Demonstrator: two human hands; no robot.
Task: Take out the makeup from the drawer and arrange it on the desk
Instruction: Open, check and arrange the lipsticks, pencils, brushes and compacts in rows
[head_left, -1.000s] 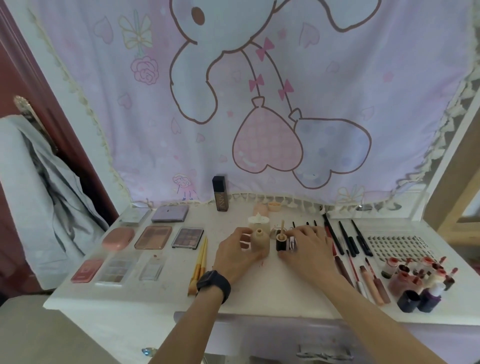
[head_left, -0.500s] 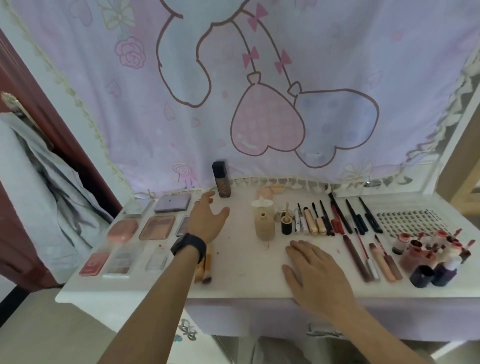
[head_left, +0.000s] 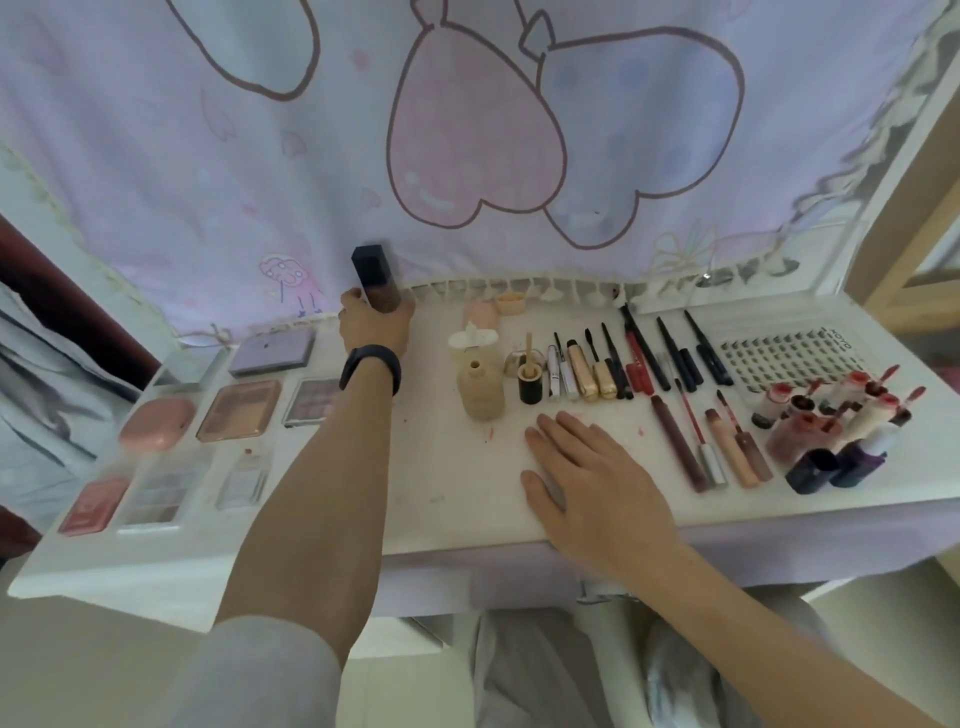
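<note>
Bottle (head_left: 375, 278), dark and square-capped, is tilting near-upright at the desk's (head_left: 441, 499) back edge. Left hand (head_left: 376, 325) is gripping its base; right hand (head_left: 592, 478) is lying flat, fingers spread, well apart.

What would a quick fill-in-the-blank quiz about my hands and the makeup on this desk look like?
1. The left hand grips the tall dark bottle, and a black band circles its ____.
2. The right hand rests flat on the desk, holding ____.
3. The round pink compact lies on the ____ side of the left forearm.

Missing words: wrist; nothing; left.
</note>
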